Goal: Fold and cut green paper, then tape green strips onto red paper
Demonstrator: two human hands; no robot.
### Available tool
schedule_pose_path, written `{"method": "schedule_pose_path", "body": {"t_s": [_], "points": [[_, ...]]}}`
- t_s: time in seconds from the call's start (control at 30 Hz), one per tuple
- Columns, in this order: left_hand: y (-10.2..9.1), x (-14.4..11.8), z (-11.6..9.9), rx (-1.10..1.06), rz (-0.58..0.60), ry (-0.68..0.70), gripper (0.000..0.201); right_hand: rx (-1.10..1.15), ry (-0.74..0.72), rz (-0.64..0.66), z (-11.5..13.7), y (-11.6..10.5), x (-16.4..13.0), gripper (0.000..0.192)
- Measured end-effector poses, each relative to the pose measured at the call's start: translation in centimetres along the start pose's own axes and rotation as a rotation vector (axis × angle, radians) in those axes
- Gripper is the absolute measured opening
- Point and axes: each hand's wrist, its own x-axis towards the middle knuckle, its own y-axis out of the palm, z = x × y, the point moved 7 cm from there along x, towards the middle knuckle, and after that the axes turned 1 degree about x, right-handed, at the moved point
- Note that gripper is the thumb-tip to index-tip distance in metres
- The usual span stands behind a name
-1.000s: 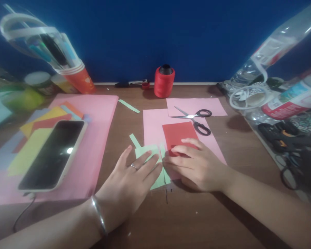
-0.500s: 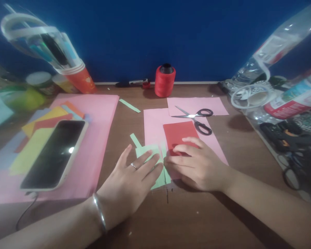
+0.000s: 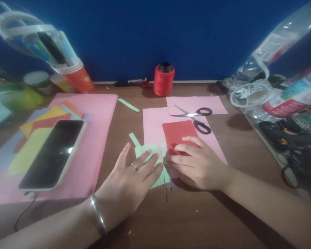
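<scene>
Hardly anything differs from the earlier frames: both hands keep the same pose on the papers and only the view drifts slightly, so the pressing-down seems to be held rather than advanced.

At far left a tilted orange cup of pens [image 3: 75,74] leans over the pink sheet [image 3: 98,138], where a smartphone [image 3: 53,154] lies dark on a fan of coloured papers [image 3: 45,119]. The left hand [image 3: 129,181] lies flat with fingers spread, pinning the pale green paper piece [image 3: 159,174] to the wooden desk [image 3: 186,218]. Touching it, the right hand [image 3: 197,166] rests palm-down, fingers together, fingertips on the lower edge of the red paper rectangle [image 3: 177,133], which lies on a smaller pink sheet [image 3: 151,126]. Behind stand a red thread spool [image 3: 163,80] and open scissors [image 3: 195,117], near but apart from the fingers. Clutter and bottles [image 3: 287,93] crowd the right edge.
</scene>
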Motion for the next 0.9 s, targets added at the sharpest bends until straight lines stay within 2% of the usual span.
{"method": "schedule_pose_path", "body": {"t_s": [0.6,0.8,0.9], "points": [[0.1,-0.1,0.2,-0.027,-0.01,-0.001,0.042,0.003,0.009,0.006,-0.1,0.0,-0.2,0.018],[0.3,0.0,0.5,-0.048,0.008,0.005,0.037,0.028,-0.008,-0.158,0.0,-1.5,-0.6,0.015],[-0.1,0.2,0.6,-0.048,-0.031,-0.007,0.032,0.021,-0.071,-0.171,0.5,-1.8,-0.7,0.007]]}}
